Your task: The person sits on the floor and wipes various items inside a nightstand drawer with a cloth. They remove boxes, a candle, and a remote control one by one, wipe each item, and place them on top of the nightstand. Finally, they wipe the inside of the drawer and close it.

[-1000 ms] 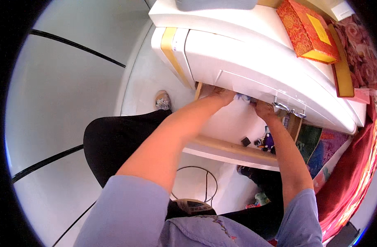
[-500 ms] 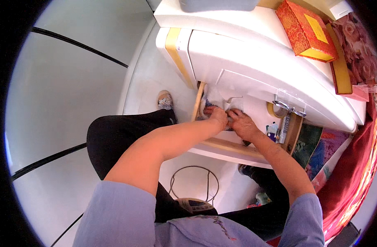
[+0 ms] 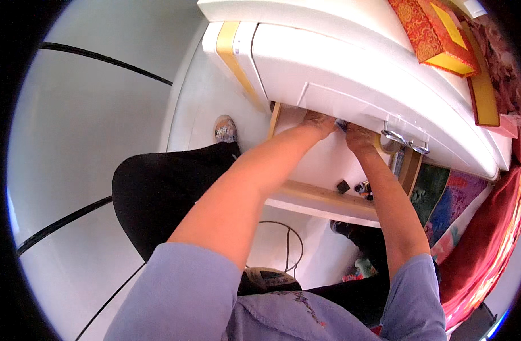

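Both my hands reach into the back of an open white drawer [image 3: 306, 165] with a wooden frame. My left hand [image 3: 321, 123] is bent beneath the cabinet's edge, its fingers mostly hidden. Close beside it, my right hand [image 3: 360, 138] also has its fingers out of sight. A small bluish thing [image 3: 341, 124] shows between them, touching or nearly touching both; its kind cannot be made out. By my right wrist stands a yellowish roll of tape [image 3: 389, 145]. A small dark cube [image 3: 343, 186] lies near the drawer's front, beside some small dark-and-white items [image 3: 363, 188].
Above the drawer is the white cabinet front [image 3: 334, 85] with a shiny curved metal piece [image 3: 405, 142]. A red-and-yellow patterned box [image 3: 436, 37] sits on top. Red cloth [image 3: 476, 250] hangs at the right. A round wire frame [image 3: 297, 244] stands below the drawer.
My hands have moved away from me to the drawer's back. The whitish-blue crumpled bundle they were on no longer shows on the drawer floor. The dark cube is now in plain view.
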`<state>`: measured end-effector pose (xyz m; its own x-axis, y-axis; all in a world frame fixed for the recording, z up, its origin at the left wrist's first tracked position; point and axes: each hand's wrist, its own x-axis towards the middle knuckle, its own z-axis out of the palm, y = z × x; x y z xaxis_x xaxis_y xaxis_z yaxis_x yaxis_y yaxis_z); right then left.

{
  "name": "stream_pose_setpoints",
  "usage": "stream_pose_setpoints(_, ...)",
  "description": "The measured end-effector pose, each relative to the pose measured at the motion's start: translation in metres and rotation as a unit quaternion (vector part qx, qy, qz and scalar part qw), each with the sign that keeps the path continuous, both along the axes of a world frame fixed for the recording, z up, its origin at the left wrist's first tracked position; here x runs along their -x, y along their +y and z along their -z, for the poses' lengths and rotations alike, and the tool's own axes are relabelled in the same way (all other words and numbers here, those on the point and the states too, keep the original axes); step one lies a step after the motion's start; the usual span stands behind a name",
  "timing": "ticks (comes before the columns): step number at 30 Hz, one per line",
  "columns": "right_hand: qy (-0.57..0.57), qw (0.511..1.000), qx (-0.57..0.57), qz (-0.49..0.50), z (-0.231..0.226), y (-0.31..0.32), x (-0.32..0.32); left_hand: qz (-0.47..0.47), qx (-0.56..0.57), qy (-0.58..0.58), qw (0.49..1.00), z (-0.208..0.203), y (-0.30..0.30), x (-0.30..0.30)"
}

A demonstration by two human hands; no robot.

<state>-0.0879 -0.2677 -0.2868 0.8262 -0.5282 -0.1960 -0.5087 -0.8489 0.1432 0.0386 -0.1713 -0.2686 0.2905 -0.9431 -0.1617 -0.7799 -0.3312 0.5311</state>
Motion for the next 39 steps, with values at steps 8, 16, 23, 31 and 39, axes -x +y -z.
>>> stream_pose_setpoints(8,0.095,0.995,-0.04,0.013,-0.03,0.046,0.029,0.15,-0.062,-0.076,0.984,-0.009,0.044,0.016)
stream_pose_setpoints(16,0.065,0.965,-0.227,-0.117,-0.032,0.092,0.018,0.209,-0.281,-0.037,0.936,-0.012,0.086,0.022)
stream_pose_setpoints(23,0.083,0.948,-0.258,-0.169,-0.04,0.091,0.018,0.273,-0.249,-0.073,0.926,-0.007,0.096,0.012)
stream_pose_setpoints(31,0.01,0.997,-0.023,-0.068,-0.047,-0.004,0.017,-0.034,0.107,-0.115,0.987,0.023,0.03,-0.001)
stream_pose_setpoints(39,0.033,0.969,-0.238,-0.062,-0.032,0.033,0.033,0.175,-0.146,-0.052,0.972,-0.006,0.046,0.002)
